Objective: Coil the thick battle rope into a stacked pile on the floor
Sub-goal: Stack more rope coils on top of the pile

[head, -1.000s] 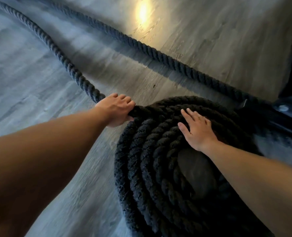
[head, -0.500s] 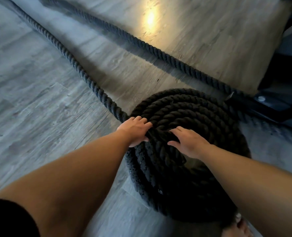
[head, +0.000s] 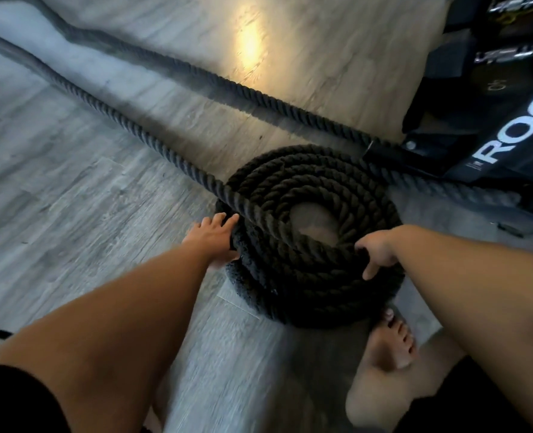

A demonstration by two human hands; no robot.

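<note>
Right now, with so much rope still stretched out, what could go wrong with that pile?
The coil is stacked several turns high, so dragging in the loose rope could pull the top turn off. The bare foot sits right against the pile and could get bumped. The right hand hooks over a strand and could get pinched.
</note>
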